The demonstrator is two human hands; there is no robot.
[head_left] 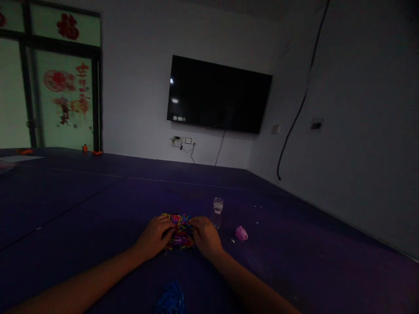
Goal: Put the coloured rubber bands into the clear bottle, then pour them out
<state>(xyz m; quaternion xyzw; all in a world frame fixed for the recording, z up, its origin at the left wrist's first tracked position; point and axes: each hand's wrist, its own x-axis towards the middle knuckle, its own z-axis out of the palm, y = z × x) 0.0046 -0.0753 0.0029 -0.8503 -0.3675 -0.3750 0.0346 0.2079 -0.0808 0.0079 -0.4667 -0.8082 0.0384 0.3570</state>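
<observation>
A pile of multicoloured thin bands or strings [180, 234] lies on the dark purple table [98, 205]. At its left side is my left hand [155, 237], its thumb and fingers curved against the pile with a gap between them. From the right, my right hand [206, 237] touches the pile, fingertips resting on its upper edge. Whether either hand grips single strands is too small to tell. Just behind my right hand stands a clear bottle [217, 211], its lower part partly hidden. A pink cap-like piece [241, 233] sits to the right.
Near the front edge of view is a blue bundle [171, 298]. Small white scraps [233, 241] lie near the pink piece. Orange objects [85, 148] and a white sheet [21, 158] are at the far left. A black cable [296, 117] hangs along the right wall.
</observation>
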